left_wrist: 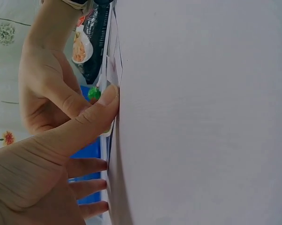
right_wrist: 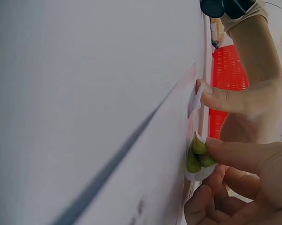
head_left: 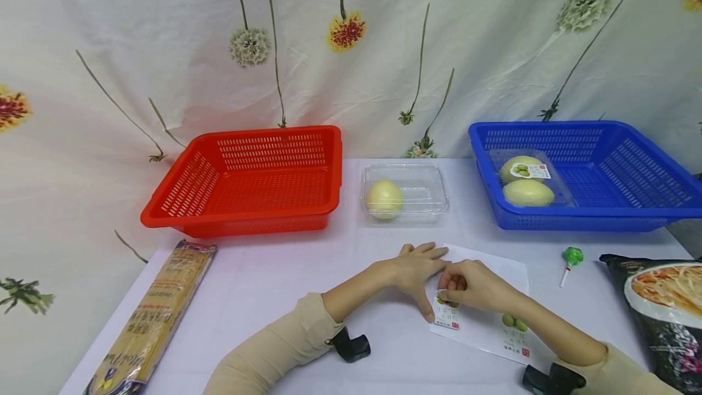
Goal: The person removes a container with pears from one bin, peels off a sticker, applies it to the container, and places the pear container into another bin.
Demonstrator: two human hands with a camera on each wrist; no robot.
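A white sheet of labels [head_left: 507,270] lies on the table, slightly askew. My right hand [head_left: 477,285] pinches the top of a sticker [head_left: 446,317] with green fruit printed on it, between thumb and fingertips. In the right wrist view that sticker [right_wrist: 193,164] is partly lifted from the sheet. My left hand [head_left: 419,276] lies spread over the sheet's left edge, fingers fairly straight, its thumb [left_wrist: 96,105] pressing at the sheet's edge near the sticker. Another fruit label [head_left: 515,334] shows on the sheet, partly under the right forearm.
A red basket [head_left: 241,224] stands at the back left. Behind the hands is a clear box [head_left: 422,197] with a yellow fruit. The blue basket [head_left: 592,218] holds a labelled fruit pack [head_left: 526,192]. Noodles [head_left: 150,316], a lollipop [head_left: 573,256] and a black bag [head_left: 641,316] lie at the sides.
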